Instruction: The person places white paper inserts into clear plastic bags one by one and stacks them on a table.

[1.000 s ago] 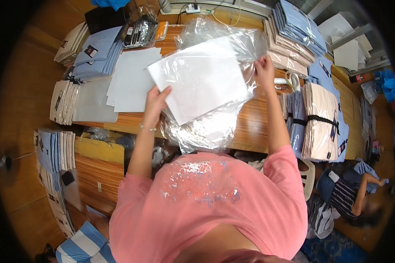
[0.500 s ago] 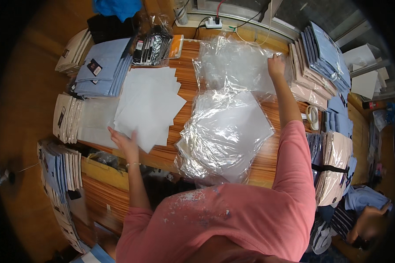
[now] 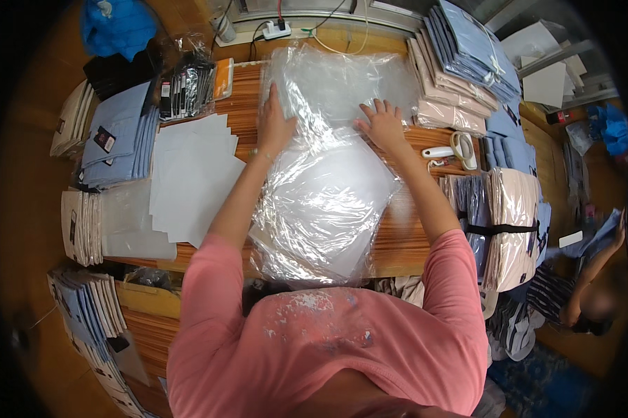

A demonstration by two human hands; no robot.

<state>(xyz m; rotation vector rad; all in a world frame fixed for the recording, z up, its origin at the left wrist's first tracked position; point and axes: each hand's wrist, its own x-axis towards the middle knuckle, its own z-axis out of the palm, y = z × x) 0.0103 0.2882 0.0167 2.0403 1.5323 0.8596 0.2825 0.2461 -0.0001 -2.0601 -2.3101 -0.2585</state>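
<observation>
My left hand [image 3: 276, 127] rests against the left edge of the upper pile of clear plastic bags [image 3: 335, 76], its fingers stretched out and pointing away from me. Opposite it, my right hand [image 3: 384, 127] lies spread on the same pile near its right side. Closer to my body is a shiny heap of bagged white sheets [image 3: 328, 188], slightly fanned, which the upper pile meets or overlaps. Left of my left forearm, a stack of loose white paper sheets [image 3: 188, 171] lies in uneven layers. Neither hand holds anything I can see.
Folded blue shirts [image 3: 119, 129] and beige ones [image 3: 80, 226] line the left side. More wrapped shirts [image 3: 516, 226] stand at the right, near scissors [image 3: 462, 151]. A power strip [image 3: 276, 29] sits at the back. Another person [image 3: 586, 292] is at the far right.
My left hand has gone from the loose white sheets to the plastic bags' left edge. My right hand has come back from their far right corner, fingers now spread. The view has shifted.
</observation>
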